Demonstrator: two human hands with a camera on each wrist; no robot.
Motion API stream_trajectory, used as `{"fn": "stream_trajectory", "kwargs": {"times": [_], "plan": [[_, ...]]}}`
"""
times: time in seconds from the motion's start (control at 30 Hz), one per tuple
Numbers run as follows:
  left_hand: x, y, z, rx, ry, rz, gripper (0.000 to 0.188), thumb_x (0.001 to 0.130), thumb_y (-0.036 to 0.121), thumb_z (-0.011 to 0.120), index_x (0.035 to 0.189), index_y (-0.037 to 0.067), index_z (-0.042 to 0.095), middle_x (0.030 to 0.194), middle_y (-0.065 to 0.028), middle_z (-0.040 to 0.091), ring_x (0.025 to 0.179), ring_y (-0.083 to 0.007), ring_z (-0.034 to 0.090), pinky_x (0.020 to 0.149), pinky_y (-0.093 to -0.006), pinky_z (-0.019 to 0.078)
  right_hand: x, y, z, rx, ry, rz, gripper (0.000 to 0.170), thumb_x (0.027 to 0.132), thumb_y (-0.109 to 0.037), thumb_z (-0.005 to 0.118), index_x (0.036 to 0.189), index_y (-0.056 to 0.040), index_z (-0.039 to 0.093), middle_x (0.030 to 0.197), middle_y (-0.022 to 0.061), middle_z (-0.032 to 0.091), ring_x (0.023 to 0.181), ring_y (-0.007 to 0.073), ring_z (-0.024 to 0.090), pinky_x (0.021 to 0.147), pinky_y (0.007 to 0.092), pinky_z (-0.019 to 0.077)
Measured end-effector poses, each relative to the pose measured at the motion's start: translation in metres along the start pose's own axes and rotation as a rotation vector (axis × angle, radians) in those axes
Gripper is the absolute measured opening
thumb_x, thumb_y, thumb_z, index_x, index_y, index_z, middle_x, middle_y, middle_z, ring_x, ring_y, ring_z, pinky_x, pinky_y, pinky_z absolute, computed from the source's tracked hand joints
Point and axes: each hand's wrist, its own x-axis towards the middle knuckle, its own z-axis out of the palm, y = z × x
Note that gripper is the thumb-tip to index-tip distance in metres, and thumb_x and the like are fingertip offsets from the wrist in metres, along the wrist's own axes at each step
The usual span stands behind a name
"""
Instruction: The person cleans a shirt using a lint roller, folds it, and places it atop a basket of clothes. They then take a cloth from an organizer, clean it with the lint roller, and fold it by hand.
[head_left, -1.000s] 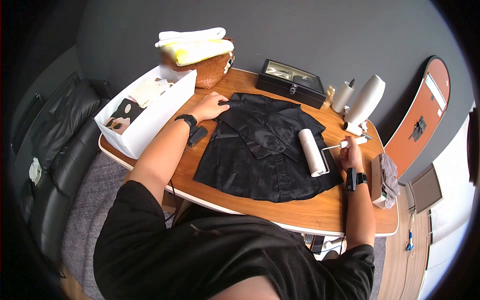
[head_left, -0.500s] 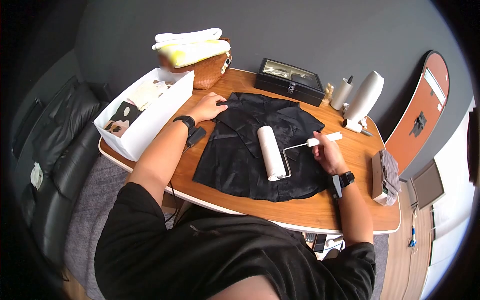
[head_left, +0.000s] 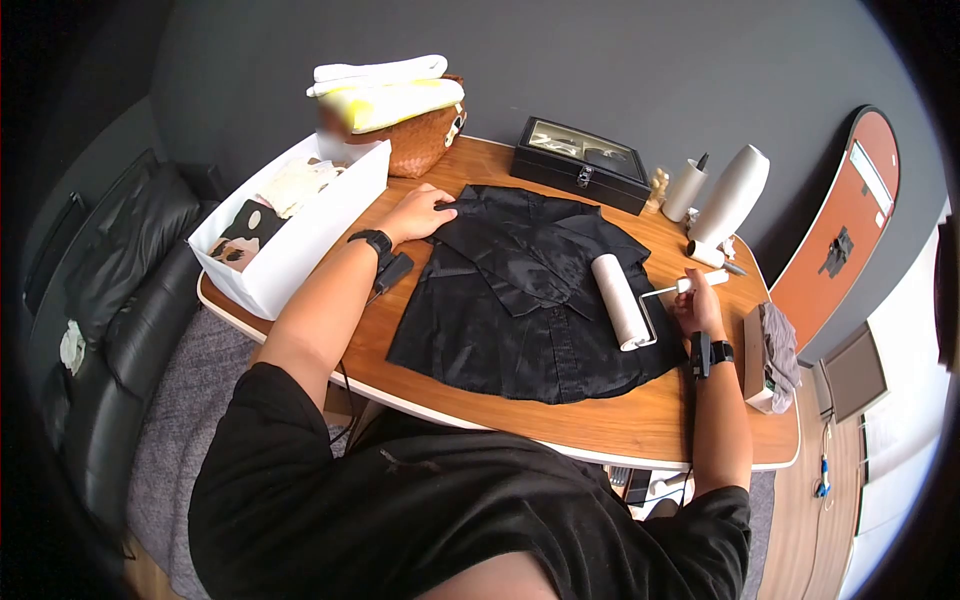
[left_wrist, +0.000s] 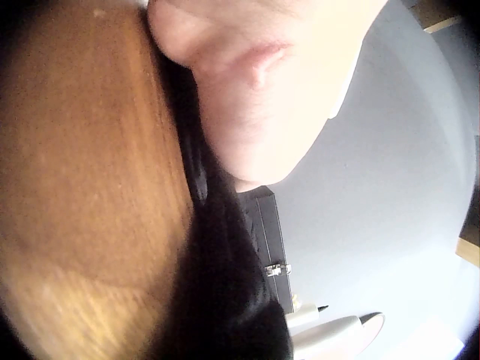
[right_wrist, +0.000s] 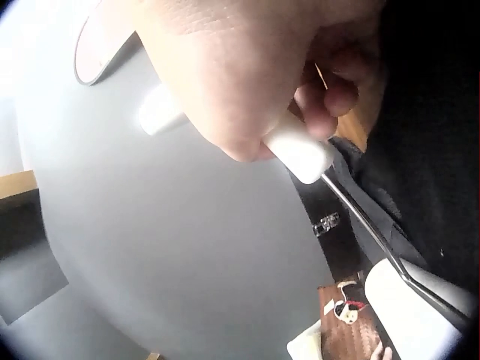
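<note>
A black button-front shirt (head_left: pixel 500 340) lies spread on the wooden table, its sleeves folded across it. At the shirt's upper left edge, my left hand (head_left: pixel 415 215) rests on the fabric; the left wrist view shows the thumb side against the black cloth (left_wrist: pixel 217 262). My right hand (head_left: pixel 700 305) grips the white handle (right_wrist: pixel 300 154) of a lint roller, fingers curled round it. The roller's white cylinder (head_left: pixel 621 302) lies over the right part of the shirt, joined to the handle by a bent metal rod (right_wrist: pixel 367 225).
A white box (head_left: pixel 320 220) of folded clothes stands left, by a brown woven bag (head_left: pixel 425 145) topped with towels. Behind the shirt sit a black glass-topped case (head_left: pixel 580 170) and a pale hair dryer (head_left: pixel 735 195). A small box with grey cloth (head_left: pixel 778 350) is at right.
The right hand moved the lint roller left to the shirt's middle, then back right to nearly where it was a second ago. My left hand stayed on the shirt's edge.
</note>
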Motion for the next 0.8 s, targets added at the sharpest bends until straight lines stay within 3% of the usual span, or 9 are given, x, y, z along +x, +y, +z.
{"fn": "stream_trajectory", "kwargs": {"times": [0.23,0.37,0.57,0.8], "plan": [[-0.002,0.004,-0.002,-0.001,0.004,0.008,0.041,0.097,0.032,0.071,0.127,0.005,0.070,0.130,-0.0183,0.062,0.126,-0.0347,0.058,0.107,-0.0391,0.0453,-0.012,0.000,0.018,-0.129,-0.008,-0.047,0.041,0.093,-0.046,0.067,0.072,-0.0119,0.058,0.059,0.0017,0.054,0.047,0.0140,0.049,0.044,0.0282,0.0364],[-0.001,0.002,-0.001,0.002,0.002,0.009,0.041,0.097,0.032,0.071,0.127,0.005,0.070,0.130,-0.0183,0.062,0.126,-0.0349,0.058,0.108,-0.0393,0.0452,-0.052,-0.013,0.054,-0.139,-0.091,0.035,0.039,0.094,-0.047,0.069,0.076,-0.0133,0.062,0.063,-0.0002,0.059,0.054,0.0116,0.054,0.051,0.0259,0.0387],[-0.002,0.005,-0.002,0.008,0.002,0.004,0.040,0.097,0.031,0.071,0.127,0.004,0.070,0.130,-0.0184,0.062,0.125,-0.0350,0.058,0.107,-0.0398,0.0457,-0.086,-0.013,0.095,-0.322,-0.270,-0.101,0.038,0.096,-0.044,0.072,0.081,-0.0095,0.068,0.066,0.0002,0.063,0.057,0.0103,0.057,0.054,0.0255,0.0401],[-0.004,0.006,-0.003,0.001,0.001,-0.003,0.040,0.097,0.032,0.070,0.126,0.004,0.070,0.130,-0.0184,0.062,0.124,-0.0344,0.059,0.106,-0.0394,0.0463,-0.067,-0.012,0.078,-0.298,-0.184,-0.125,0.039,0.096,-0.043,0.072,0.078,-0.0083,0.068,0.066,0.0012,0.063,0.055,0.0117,0.055,0.054,0.0264,0.0394]]}}
